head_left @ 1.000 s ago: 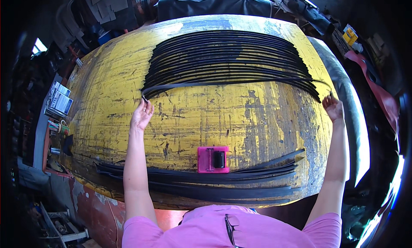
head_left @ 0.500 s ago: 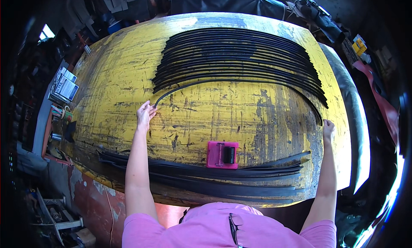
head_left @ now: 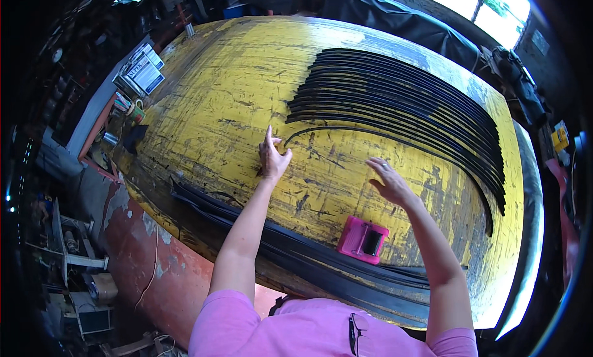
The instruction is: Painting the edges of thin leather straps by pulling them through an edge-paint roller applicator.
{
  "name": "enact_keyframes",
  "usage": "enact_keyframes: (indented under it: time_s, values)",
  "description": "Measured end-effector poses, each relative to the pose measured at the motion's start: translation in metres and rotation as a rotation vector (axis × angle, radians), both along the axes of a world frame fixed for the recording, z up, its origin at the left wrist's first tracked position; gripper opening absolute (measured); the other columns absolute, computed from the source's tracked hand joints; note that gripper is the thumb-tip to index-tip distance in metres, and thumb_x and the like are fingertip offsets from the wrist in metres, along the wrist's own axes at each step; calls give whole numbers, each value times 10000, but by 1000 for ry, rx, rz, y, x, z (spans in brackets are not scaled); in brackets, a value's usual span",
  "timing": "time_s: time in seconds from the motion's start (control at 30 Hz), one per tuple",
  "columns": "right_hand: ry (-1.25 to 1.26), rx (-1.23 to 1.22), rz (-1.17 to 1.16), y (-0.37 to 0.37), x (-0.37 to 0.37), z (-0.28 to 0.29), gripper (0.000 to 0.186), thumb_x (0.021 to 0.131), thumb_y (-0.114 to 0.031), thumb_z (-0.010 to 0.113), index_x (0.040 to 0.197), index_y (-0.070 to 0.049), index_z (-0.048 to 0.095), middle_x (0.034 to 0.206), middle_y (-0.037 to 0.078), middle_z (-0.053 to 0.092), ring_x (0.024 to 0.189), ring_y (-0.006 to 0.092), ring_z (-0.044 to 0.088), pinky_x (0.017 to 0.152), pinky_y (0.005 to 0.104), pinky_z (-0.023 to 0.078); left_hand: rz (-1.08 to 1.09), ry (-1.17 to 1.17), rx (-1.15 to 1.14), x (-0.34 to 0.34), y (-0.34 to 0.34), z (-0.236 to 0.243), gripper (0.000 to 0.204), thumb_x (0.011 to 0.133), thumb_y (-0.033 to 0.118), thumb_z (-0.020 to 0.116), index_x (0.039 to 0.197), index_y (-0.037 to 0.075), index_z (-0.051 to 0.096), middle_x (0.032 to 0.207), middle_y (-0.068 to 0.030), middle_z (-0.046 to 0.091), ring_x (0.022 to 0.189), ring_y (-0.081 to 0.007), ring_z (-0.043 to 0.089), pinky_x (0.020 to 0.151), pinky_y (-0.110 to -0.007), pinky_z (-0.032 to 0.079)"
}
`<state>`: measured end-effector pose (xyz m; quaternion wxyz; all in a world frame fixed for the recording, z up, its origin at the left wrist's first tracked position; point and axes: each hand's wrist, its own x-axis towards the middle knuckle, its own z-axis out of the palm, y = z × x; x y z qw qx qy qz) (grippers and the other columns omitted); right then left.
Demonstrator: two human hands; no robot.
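Many long thin black strips (head_left: pixel 395 97) lie side by side in a curved fan across the far half of a scratched yellow table (head_left: pixel 216 91). One separate black strip (head_left: pixel 383 144) curves just in front of that fan. My left hand (head_left: pixel 272 156) rests on the table with fingers spread, right by the near end of this strip. My right hand (head_left: pixel 386 181) hovers open above the tabletop, holding nothing, a little in front of the strip's middle. A pink box with a black window (head_left: pixel 362 239) sits near the front edge.
A second bundle of black strips (head_left: pixel 278 246) runs along the table's near edge. Boxes and small tins (head_left: pixel 139 79) stand at the left end. A dark covered seat (head_left: pixel 395 23) lies beyond the table, and cluttered floor (head_left: pixel 68 264) to the left.
My right hand has left the strip's far right end and swung in toward the middle of the table. The view has turned left. My left hand stays by the strip's left end.
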<state>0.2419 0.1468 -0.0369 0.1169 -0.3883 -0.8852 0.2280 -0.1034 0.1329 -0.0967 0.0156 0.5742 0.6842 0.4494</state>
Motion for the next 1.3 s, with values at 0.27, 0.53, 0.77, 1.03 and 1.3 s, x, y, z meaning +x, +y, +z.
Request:
enact_keyframes:
  time_s: [0.27,0.53,0.77,1.03,1.3]
  values:
    - [-80,74,76,51,-114,-27,554,920,-352,449,1385,-103,281,1453,105,250,1356,283,184,1128,377,154,3,-4,-37,-8,23,6,797,702,19,628,1394,77,235,801,-35,563,848,-213,493,850,-370,390]
    - [-82,177,-12,71,-125,-38,568,921,-391,425,1368,-65,295,1430,143,278,1346,297,204,1119,411,146,-18,-22,41,-20,57,6,738,709,-3,610,1369,76,292,792,-28,572,823,-201,501,859,-354,385]
    - [-26,252,-58,70,-104,-46,552,915,-390,433,1337,-47,339,1406,152,310,1328,309,235,1110,424,156,-80,-182,1,-29,65,-9,697,757,62,629,1371,109,302,829,-4,590,870,-177,516,855,-342,413]
    - [-14,300,-247,61,-24,-44,533,926,-411,382,1320,-52,377,1388,152,344,1317,301,259,1108,419,160,-72,-112,28,-28,65,-11,653,783,-8,615,1365,72,332,875,-45,576,787,-138,538,745,-273,456]
    - [-65,309,-426,49,51,-42,514,935,-391,373,1329,-61,370,1389,143,352,1316,287,268,1104,408,165,-89,-234,-48,-29,65,-10,621,788,73,615,1353,120,361,905,-37,590,870,-178,523,834,-320,406]
